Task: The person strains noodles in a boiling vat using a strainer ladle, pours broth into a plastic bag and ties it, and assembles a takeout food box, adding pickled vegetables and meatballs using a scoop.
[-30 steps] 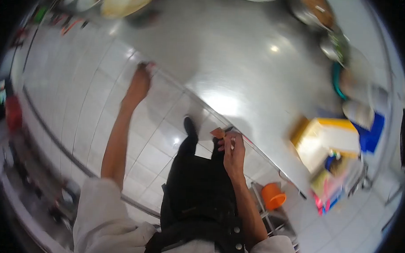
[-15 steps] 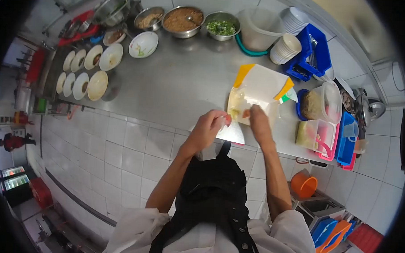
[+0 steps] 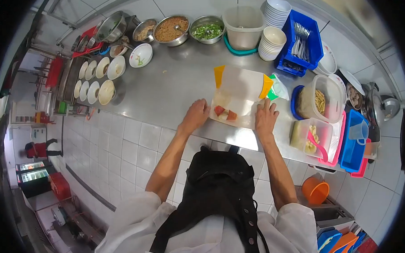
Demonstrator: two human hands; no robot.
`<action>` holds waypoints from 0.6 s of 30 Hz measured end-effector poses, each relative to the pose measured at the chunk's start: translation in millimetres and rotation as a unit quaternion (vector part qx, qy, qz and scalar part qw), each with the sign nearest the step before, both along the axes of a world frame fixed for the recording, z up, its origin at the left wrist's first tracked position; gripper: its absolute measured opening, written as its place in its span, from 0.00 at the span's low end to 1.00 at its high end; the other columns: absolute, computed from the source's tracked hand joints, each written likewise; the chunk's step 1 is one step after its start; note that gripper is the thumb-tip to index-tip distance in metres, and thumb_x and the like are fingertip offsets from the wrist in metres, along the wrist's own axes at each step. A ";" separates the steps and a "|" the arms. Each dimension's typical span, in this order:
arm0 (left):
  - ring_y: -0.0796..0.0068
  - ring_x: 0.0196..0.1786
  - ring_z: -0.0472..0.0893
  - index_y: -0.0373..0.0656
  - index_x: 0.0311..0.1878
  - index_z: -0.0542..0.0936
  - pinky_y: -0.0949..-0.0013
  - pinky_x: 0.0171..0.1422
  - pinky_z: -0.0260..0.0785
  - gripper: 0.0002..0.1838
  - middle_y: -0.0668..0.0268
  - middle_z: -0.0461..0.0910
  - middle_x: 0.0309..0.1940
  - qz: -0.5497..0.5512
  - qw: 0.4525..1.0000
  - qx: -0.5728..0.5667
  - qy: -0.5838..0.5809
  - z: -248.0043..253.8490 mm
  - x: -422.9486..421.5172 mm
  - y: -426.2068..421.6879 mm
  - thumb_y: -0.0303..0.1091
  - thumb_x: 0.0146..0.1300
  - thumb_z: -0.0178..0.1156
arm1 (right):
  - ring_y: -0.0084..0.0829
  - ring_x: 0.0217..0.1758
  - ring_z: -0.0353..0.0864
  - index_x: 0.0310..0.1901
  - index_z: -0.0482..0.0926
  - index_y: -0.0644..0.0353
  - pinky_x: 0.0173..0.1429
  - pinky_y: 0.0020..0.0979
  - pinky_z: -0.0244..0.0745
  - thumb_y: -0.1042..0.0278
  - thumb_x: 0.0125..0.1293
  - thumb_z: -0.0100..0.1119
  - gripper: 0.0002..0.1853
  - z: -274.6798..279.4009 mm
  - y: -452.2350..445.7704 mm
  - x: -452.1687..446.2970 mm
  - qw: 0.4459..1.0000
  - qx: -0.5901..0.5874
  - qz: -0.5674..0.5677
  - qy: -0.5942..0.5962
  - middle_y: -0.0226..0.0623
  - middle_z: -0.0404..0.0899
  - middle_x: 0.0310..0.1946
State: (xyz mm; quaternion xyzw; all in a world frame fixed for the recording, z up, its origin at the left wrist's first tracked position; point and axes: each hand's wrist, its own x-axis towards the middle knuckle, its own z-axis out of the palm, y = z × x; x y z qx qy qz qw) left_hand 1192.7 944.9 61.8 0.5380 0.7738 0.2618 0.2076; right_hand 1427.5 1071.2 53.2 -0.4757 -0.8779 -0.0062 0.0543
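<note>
An open paper takeaway box point(image 3: 239, 83) with yellow side flaps lies on the steel counter, its lid raised away from me. Inside, near the front, are a small red piece point(image 3: 219, 110), an orange-red piece point(image 3: 232, 115) and something pale between them; they look like small packets, but I cannot be sure. My left hand point(image 3: 196, 116) holds the box's left side with curled fingers. At the right side, my right hand point(image 3: 266, 116) grips the edge, its fingers partly apart on the wall. A white-and-green packet point(image 3: 278, 88) lies just behind the right flap.
Metal bowls of chopped greens point(image 3: 207, 30) and brown mince point(image 3: 171, 31) line the back. Stacked bowls point(image 3: 272, 42) and a blue cutlery bin point(image 3: 313, 50) stand back right. Clear food tubs point(image 3: 316, 138) sit at right. Several small bowls point(image 3: 107, 92) stand far left.
The small red piece has left my left hand and lies in the box. My right hand has moved out of the box to its right side; my left hand has moved to its left side.
</note>
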 end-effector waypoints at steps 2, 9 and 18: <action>0.51 0.39 0.74 0.34 0.31 0.74 0.57 0.45 0.67 0.07 0.52 0.74 0.31 0.024 0.997 0.056 0.042 25.8 23.2 8.3 0.29 0.58 0.55 | 0.40 0.50 0.66 0.36 0.80 0.60 0.45 0.40 0.62 0.72 0.57 0.53 0.07 0.2 -2.7 -3.8 1.000 -0.001 -0.010 0.012 0.38 0.67 0.50; 0.58 0.48 0.71 0.41 0.29 0.80 0.56 0.48 0.64 0.04 0.60 0.73 0.37 -0.173 0.970 0.091 0.147 -7.2 96.7 37.8 0.30 0.51 0.60 | 0.44 0.49 0.67 0.41 0.76 0.60 0.44 0.44 0.63 0.71 0.55 0.56 0.11 7.7 -7.0 -9.8 0.999 -0.022 0.002 0.047 0.43 0.72 0.46; 0.64 0.30 0.77 0.36 0.29 0.81 0.62 0.38 0.69 0.05 0.58 0.77 0.24 0.089 0.985 0.143 -0.026 -3.0 32.2 4.5 0.28 0.54 0.63 | 0.56 0.32 0.78 0.47 0.67 0.58 0.36 0.49 0.70 0.79 0.60 0.50 0.13 49.6 -10.9 -57.5 0.912 -0.298 0.008 0.280 0.55 0.75 0.23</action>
